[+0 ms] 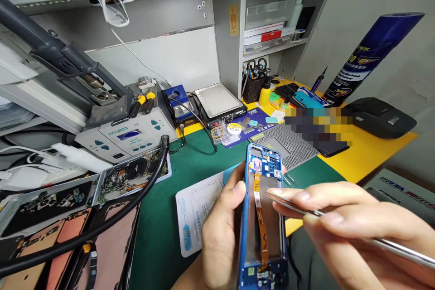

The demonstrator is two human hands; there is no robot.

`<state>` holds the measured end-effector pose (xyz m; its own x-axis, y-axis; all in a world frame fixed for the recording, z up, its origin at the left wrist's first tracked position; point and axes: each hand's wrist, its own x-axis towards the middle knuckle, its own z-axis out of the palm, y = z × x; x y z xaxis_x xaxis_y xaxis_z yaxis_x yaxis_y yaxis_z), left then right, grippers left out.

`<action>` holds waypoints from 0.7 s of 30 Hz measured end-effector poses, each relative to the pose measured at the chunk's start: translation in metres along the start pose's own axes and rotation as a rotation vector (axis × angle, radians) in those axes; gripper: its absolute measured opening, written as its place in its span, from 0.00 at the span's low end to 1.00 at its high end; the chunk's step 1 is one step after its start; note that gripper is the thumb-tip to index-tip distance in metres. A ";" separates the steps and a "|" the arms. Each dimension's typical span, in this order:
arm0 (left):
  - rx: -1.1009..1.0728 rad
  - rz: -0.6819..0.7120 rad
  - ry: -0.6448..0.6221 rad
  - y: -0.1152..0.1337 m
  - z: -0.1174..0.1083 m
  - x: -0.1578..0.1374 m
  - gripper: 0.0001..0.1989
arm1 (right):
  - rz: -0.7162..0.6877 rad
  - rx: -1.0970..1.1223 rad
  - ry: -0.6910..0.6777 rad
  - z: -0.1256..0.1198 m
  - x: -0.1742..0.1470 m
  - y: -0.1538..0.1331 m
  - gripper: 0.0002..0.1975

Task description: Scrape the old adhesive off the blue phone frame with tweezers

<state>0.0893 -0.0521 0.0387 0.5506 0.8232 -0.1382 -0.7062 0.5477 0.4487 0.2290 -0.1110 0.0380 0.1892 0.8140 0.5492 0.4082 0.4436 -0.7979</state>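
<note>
My left hand [220,231] is wrapped round a blue phone frame [243,240], held upright and slightly tilted. Inside the frame, an orange flex cable [261,217] runs lengthwise between the circuit parts at the top and those at the bottom. My right hand [350,226] pinches a pair of metal tweezers [390,245]. Their tip points at the middle of the frame, close to the flex cable; whether it touches, I cannot tell. My left fingers are partly hidden behind the frame.
Left stand a grey soldering station [125,131] with a thick black hose [149,199] and trays of phone parts [136,176]. Behind are a small hot plate [220,102] and a perforated metal mat [292,145]. A blue spray can [370,59] stands at right.
</note>
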 end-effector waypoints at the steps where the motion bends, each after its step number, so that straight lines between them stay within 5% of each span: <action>1: 0.040 -0.003 0.008 0.001 0.000 0.000 0.19 | 0.026 -0.008 0.048 0.002 0.002 -0.003 0.11; 10: 0.167 0.106 0.064 -0.002 0.004 -0.005 0.20 | 0.228 0.294 0.254 0.009 0.017 -0.016 0.01; 16: 0.291 0.113 0.206 0.004 -0.004 -0.004 0.29 | 0.379 0.628 -0.060 -0.023 0.037 0.002 0.19; 18: 0.258 0.159 0.222 0.006 -0.006 -0.001 0.32 | 0.424 0.587 -0.156 -0.027 0.036 0.003 0.21; 21: 0.217 0.189 0.241 0.010 -0.006 0.002 0.33 | 0.385 0.266 -0.254 -0.017 0.025 -0.002 0.07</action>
<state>0.0811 -0.0440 0.0373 0.2803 0.9326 -0.2273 -0.6608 0.3593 0.6590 0.2480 -0.0979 0.0577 0.0452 0.9872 0.1528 0.1049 0.1474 -0.9835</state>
